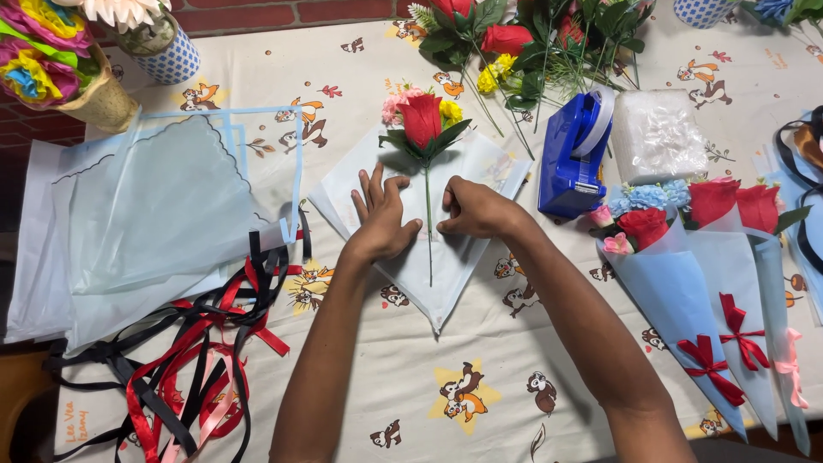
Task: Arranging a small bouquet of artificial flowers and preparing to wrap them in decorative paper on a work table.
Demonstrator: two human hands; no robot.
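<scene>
A red artificial rose [422, 118] with small pink and yellow blooms lies on a sheet of pale blue wrapping paper [454, 257], its thin green stem [429, 231] running down the middle. My left hand [381, 219] presses flat on the paper just left of the stem, fingers spread. My right hand [471, 208] rests just right of the stem, fingers curled and pinching at the paper beside it.
A blue tape dispenser [573, 154] stands right of the paper. Finished pale blue cone bouquets [686, 283] with red bows lie at right. Stacked pale sheets [163, 206] and tangled red, black and pink ribbons [197, 369] lie left. Loose artificial flowers [523, 39] sit at the back.
</scene>
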